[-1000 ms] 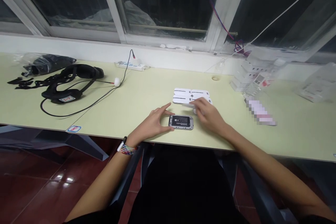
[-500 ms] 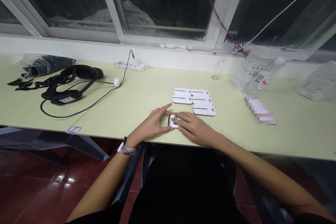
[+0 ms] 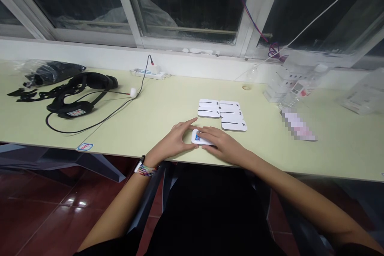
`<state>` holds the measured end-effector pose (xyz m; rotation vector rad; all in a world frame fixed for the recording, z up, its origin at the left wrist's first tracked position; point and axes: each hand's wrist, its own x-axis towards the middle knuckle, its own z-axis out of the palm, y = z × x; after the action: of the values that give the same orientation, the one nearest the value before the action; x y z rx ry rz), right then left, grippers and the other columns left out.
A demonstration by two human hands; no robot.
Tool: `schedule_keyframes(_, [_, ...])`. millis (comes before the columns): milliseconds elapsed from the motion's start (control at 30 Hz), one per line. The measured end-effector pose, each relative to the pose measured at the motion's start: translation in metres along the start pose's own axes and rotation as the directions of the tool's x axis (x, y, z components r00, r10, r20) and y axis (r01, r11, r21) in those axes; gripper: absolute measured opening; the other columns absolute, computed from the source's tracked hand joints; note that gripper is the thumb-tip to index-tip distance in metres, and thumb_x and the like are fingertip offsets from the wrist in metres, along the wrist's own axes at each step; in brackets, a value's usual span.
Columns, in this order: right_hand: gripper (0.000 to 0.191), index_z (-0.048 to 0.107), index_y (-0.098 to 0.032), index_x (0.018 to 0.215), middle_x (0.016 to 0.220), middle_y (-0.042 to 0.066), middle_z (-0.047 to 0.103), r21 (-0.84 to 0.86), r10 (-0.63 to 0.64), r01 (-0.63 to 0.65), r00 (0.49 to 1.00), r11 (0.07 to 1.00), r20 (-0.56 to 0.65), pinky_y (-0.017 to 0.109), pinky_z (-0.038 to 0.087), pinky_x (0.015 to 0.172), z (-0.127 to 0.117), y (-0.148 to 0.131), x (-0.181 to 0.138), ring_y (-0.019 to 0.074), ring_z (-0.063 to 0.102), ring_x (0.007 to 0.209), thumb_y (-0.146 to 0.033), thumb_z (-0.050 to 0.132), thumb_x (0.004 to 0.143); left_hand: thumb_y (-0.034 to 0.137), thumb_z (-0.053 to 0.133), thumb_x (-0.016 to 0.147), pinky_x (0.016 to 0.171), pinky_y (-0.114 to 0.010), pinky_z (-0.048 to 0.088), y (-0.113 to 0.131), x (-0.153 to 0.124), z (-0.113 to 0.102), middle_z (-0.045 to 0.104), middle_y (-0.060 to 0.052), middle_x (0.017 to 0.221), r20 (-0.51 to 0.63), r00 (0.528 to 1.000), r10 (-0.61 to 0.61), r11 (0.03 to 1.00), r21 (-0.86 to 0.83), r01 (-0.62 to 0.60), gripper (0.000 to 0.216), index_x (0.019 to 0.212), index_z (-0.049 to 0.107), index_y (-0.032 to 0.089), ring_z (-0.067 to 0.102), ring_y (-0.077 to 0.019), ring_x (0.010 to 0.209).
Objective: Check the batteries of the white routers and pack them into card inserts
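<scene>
A small flat device (image 3: pixel 199 137), now showing a white cover with a blue mark, lies near the front edge of the pale green table (image 3: pixel 156 112). My left hand (image 3: pixel 175 142) grips its left end between thumb and fingers. My right hand (image 3: pixel 223 147) lies over its right part, fingers stretched flat and pressing on the white cover. Most of the device is hidden under the two hands. Just behind them lie several white covers (image 3: pixel 222 113) with black lines, set side by side.
A black headset (image 3: pixel 81 96) with a cable lies at the left, beside a bag of black parts (image 3: pixel 48 71). A power strip (image 3: pixel 148 74) sits by the window sill. Clear plastic boxes (image 3: pixel 286 84) and a small tape ring (image 3: pixel 246 87) stand at the right.
My right hand took a white cover from the group behind, brought it onto the device and now presses it down. The dark battery face has been covered. My left hand kept its grip.
</scene>
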<state>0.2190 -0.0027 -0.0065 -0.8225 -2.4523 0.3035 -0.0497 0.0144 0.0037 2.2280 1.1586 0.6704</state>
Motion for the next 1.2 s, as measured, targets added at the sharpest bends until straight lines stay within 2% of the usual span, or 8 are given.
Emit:
schedule_keyframes(433, [0.063, 0.036, -0.028, 0.175, 0.179, 0.009, 0.042, -0.011, -0.003, 0.004, 0.995, 1.000, 0.100, 0.063, 0.035, 0.137, -0.009, 0.001, -0.006, 0.0291, 0.031, 0.170, -0.036, 0.053, 0.115, 0.045, 0.085, 0.094, 0.126, -0.052, 0.043, -0.004, 0.001, 0.002, 0.062, -0.006, 0.161, -0.020, 0.999, 0.040, 0.998, 0.042, -0.039, 0.076, 0.162, 0.052, 0.038, 0.055, -0.0349, 0.149])
schedule_keyframes(533, [0.069, 0.029, -0.028, 0.177, 0.182, 0.012, 0.037, -0.029, 0.002, -0.003, 0.998, 1.000, -0.060, 0.065, 0.034, 0.137, -0.019, -0.004, -0.008, 0.0306, 0.027, 0.172, -0.035, 0.055, 0.113, 0.042, 0.084, 0.094, 0.127, -0.052, 0.043, -0.002, 0.001, 0.001, 0.063, -0.005, 0.159, -0.022, 0.998, 0.062, 0.997, 0.041, -0.061, 0.072, 0.159, 0.054, 0.037, 0.055, -0.0347, 0.149])
schedule_keyframes(667, [0.082, 0.009, -0.028, 0.182, 0.188, 0.012, 0.019, -0.160, 0.026, -0.086, 0.939, 0.983, -0.342, 0.069, 0.028, 0.138, -0.022, -0.017, -0.017, 0.0352, 0.014, 0.174, -0.027, 0.053, 0.112, 0.039, 0.083, 0.094, 0.127, -0.052, 0.042, 0.002, 0.001, 0.001, 0.064, -0.005, 0.160, -0.015, 0.997, 0.071, 0.997, 0.039, -0.070, 0.071, 0.158, 0.055, 0.035, 0.054, -0.0348, 0.149])
schedule_keyframes(733, [0.092, -0.006, -0.026, 0.182, 0.189, 0.013, 0.008, -0.205, 0.029, -0.087, 0.963, 0.975, -0.266, 0.069, 0.029, 0.138, -0.015, -0.021, -0.026, 0.0377, 0.012, 0.174, -0.033, 0.055, 0.112, 0.039, 0.083, 0.094, 0.128, -0.052, 0.042, 0.003, 0.001, 0.000, 0.063, -0.005, 0.161, -0.015, 0.998, 0.067, 0.997, 0.037, -0.067, 0.070, 0.158, 0.055, 0.035, 0.053, -0.0349, 0.150])
schedule_keyframes(800, [0.098, -0.016, -0.025, 0.180, 0.188, 0.015, 0.006, -0.210, 0.048, -0.061, 0.997, 0.976, -0.063, 0.066, 0.033, 0.137, -0.006, -0.022, -0.036, 0.0375, 0.014, 0.173, -0.042, 0.054, 0.114, 0.039, 0.083, 0.093, 0.128, -0.052, 0.042, 0.004, 0.001, 0.000, 0.062, -0.006, 0.161, -0.013, 0.999, 0.053, 0.998, 0.036, -0.052, 0.071, 0.158, 0.055, 0.035, 0.054, -0.0353, 0.150])
schedule_keyframes(900, [0.098, -0.022, -0.025, 0.178, 0.188, 0.014, 0.008, -0.199, 0.102, -0.076, 0.987, 0.977, 0.122, 0.061, 0.035, 0.137, 0.004, -0.017, -0.045, 0.0345, 0.013, 0.173, -0.052, 0.048, 0.116, 0.039, 0.083, 0.093, 0.126, -0.053, 0.043, 0.004, 0.001, 0.000, 0.062, -0.006, 0.160, -0.014, 0.999, 0.031, 0.999, 0.038, -0.031, 0.074, 0.160, 0.053, 0.035, 0.055, -0.0359, 0.148])
schedule_keyframes(1067, [0.101, -0.032, -0.029, 0.173, 0.188, 0.010, 0.003, -0.206, 0.095, -0.076, 0.992, 0.976, 0.085, 0.064, 0.028, 0.140, 0.002, -0.020, -0.032, 0.0339, 0.012, 0.173, -0.056, 0.047, 0.116, 0.041, 0.084, 0.093, 0.125, -0.055, 0.044, 0.000, 0.000, 0.001, 0.064, -0.007, 0.158, -0.009, 0.998, 0.057, 0.997, 0.046, -0.056, 0.080, 0.164, 0.048, 0.036, 0.055, -0.0366, 0.149])
schedule_keyframes(1200, [0.096, -0.029, -0.023, 0.175, 0.187, 0.013, 0.000, -0.244, 0.040, -0.058, 0.996, 0.968, -0.076, 0.065, 0.021, 0.142, 0.008, -0.033, -0.001, 0.0340, 0.003, 0.174, -0.048, 0.044, 0.118, 0.037, 0.085, 0.089, 0.131, -0.060, 0.039, -0.005, -0.002, -0.001, 0.050, -0.010, 0.172, -0.003, 0.998, 0.066, 0.998, -0.017, -0.066, 0.105, 0.176, 0.026, 0.036, 0.047, -0.0395, 0.158])
